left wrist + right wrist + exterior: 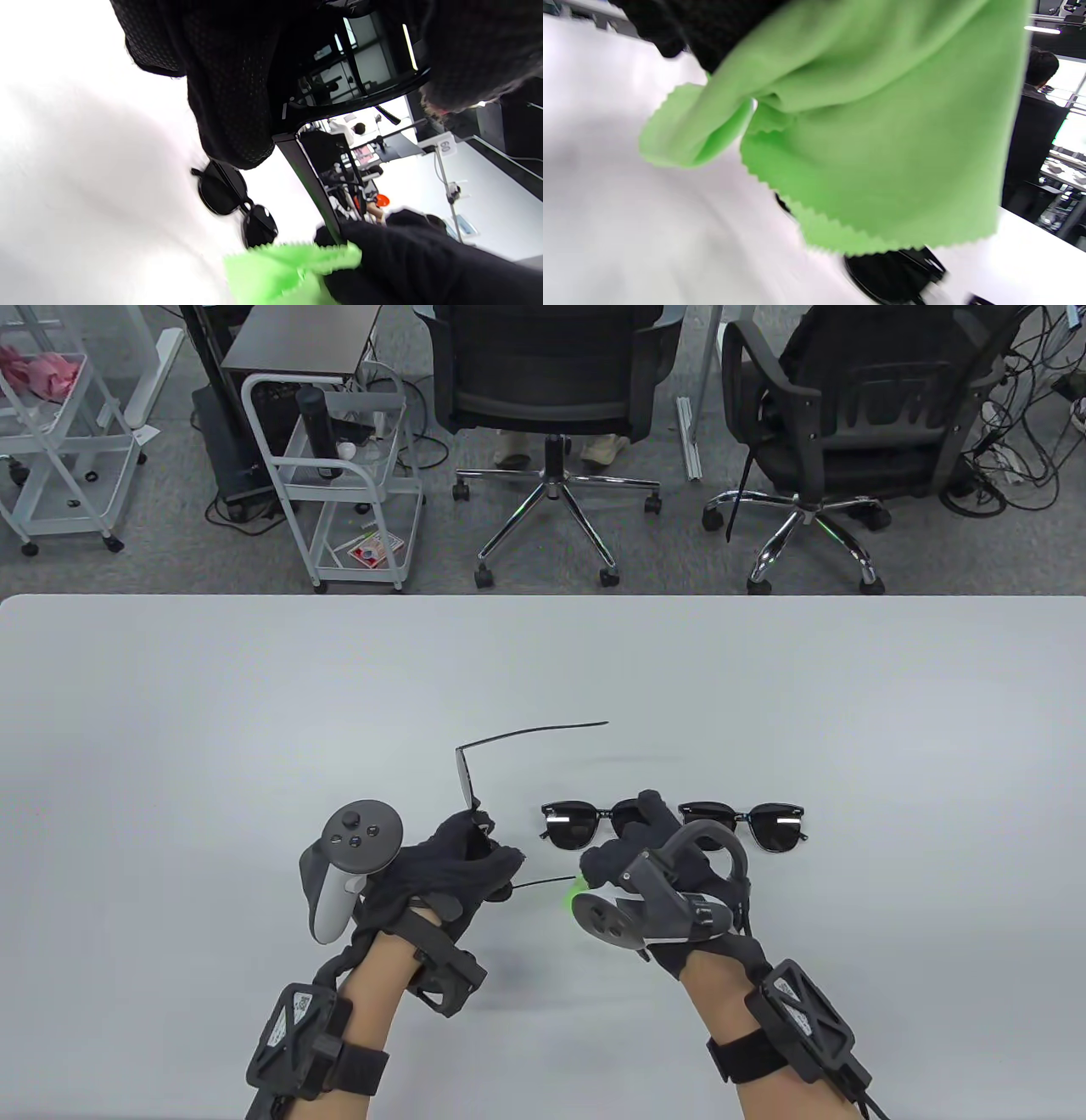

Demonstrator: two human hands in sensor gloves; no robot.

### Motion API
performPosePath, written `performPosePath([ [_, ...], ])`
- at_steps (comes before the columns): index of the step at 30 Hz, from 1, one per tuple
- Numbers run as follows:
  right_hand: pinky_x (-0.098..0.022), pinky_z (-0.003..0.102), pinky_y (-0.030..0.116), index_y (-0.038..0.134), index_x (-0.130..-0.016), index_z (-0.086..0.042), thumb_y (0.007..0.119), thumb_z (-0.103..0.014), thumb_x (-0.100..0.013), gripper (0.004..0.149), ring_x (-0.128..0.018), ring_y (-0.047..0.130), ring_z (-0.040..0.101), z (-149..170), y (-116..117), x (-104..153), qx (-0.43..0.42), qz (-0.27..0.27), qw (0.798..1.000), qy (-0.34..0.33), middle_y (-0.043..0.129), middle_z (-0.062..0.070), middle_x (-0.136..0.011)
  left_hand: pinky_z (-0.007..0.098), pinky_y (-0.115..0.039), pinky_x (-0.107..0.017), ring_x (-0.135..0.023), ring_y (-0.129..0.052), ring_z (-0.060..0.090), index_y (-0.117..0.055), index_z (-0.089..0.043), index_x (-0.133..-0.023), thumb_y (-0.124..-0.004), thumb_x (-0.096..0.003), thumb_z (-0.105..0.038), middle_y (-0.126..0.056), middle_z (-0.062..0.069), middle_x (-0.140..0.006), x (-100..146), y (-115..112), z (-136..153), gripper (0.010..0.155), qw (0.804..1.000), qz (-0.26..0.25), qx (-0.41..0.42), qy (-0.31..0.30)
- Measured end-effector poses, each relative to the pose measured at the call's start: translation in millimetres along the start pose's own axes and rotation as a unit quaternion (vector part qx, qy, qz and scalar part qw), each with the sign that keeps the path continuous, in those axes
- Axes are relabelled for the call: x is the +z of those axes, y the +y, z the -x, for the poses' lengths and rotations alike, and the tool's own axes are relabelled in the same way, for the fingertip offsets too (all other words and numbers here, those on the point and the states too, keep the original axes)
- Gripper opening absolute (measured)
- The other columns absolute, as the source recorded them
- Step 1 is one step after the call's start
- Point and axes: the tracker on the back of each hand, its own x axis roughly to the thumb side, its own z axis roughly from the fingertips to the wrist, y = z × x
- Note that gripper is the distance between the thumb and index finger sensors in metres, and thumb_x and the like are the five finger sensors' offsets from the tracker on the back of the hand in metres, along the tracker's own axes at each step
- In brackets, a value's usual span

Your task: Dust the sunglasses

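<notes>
The left hand (441,865) holds one pair of sunglasses (468,780) above the bench (170,712), fingers (229,97) pinching the frame. The right hand (653,857) fingers pinch a green cloth (874,140) around one arm of that pair. Two more pairs (577,824) lie just beyond the right fingers.

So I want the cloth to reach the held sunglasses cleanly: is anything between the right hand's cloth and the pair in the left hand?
Nothing visible. The green cloth in the right hand already meets a temple arm of the held sunglasses, gripped by the left hand.
</notes>
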Motion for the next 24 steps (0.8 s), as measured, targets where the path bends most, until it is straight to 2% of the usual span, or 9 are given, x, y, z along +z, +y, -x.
performPosePath([
  [3, -0.063, 0.066, 0.063, 0.095, -0.075, -0.014, 0.084, -0.035, -0.039, 0.043, -0.053, 0.106, 0.028, -4, 5, -2, -0.015, 0.004, 1.0, -0.004, 0.107, 0.004, -0.061, 0.042, -0.078, -0.066, -0.058, -0.116, 0.015, -0.062, -0.014, -0.101, -0.086, -0.0291, -0.073, -0.088, 0.002, -0.088, -2, -1, 3, 0.096, 1.0, 0.007, -0.006, 0.008],
  [6, -0.064, 0.064, 0.065, 0.093, -0.076, -0.018, 0.082, -0.038, -0.04, 0.043, -0.057, 0.107, 0.025, -14, -1, 0, 0.076, 0.018, 0.997, -0.024, 0.107, 0.0, -0.065, 0.042, -0.077, -0.066, -0.059, -0.116, 0.016, -0.061, -0.013, -0.101, -0.086, -0.0295, -0.071, -0.087, 0.003, -0.089, -3, -2, 2, 0.095, 1.0, 0.015, 0.0, 0.005],
  [10, -0.064, 0.065, 0.064, 0.093, -0.076, -0.017, 0.083, -0.037, -0.04, 0.043, -0.058, 0.106, 0.027, -27, -13, 1, 0.017, 0.08, 0.996, -0.044, 0.107, 0.001, -0.065, 0.041, -0.077, -0.067, -0.06, -0.116, 0.016, -0.06, -0.012, -0.101, -0.085, -0.0306, -0.071, -0.086, 0.004, -0.09, -4, -13, 3, 0.095, 0.998, 0.046, 0.039, 0.005],
  [15, -0.064, 0.064, 0.066, 0.093, -0.076, -0.015, 0.083, -0.037, -0.04, 0.043, -0.056, 0.106, 0.026, -48, -23, 1, -0.028, 0.126, 0.989, -0.074, 0.106, 0.002, -0.064, 0.039, -0.076, -0.069, -0.062, -0.115, 0.017, -0.057, -0.013, -0.102, -0.085, -0.0301, -0.071, -0.084, 0.003, -0.092, -2, -31, -11, 0.096, 0.995, 0.078, 0.059, -0.027],
  [17, -0.064, 0.062, 0.067, 0.092, -0.077, -0.018, 0.081, -0.039, -0.041, 0.043, -0.056, 0.107, 0.023, -47, -23, 2, 0.0, 0.125, 0.989, -0.076, 0.106, -0.001, -0.064, 0.038, -0.076, -0.069, -0.062, -0.115, 0.014, -0.057, -0.015, -0.102, -0.083, -0.03, -0.073, -0.085, 0.001, -0.093, -3, -29, -10, 0.096, 0.996, 0.076, 0.033, -0.034],
  [19, -0.064, 0.063, 0.066, 0.093, -0.076, -0.016, 0.082, -0.038, -0.04, 0.043, -0.055, 0.106, 0.026, -43, -21, 0, -0.051, 0.123, 0.989, -0.068, 0.106, 0.001, -0.063, 0.041, -0.073, -0.07, -0.063, -0.114, 0.016, -0.056, -0.015, -0.103, -0.084, -0.0302, -0.072, -0.084, 0.001, -0.093, -2, -29, -8, 0.096, 0.995, 0.078, 0.062, -0.023],
  [24, -0.065, 0.063, 0.066, 0.092, -0.077, -0.019, 0.08, -0.039, -0.04, 0.043, -0.055, 0.106, 0.023, -28, -16, -3, -0.026, 0.091, 0.994, -0.047, 0.106, -0.002, -0.063, 0.041, -0.075, -0.069, -0.063, -0.115, 0.015, -0.057, -0.014, -0.103, -0.084, -0.0305, -0.072, -0.085, 0.003, -0.091, -4, -24, -7, 0.096, 0.997, 0.057, 0.042, -0.013],
])
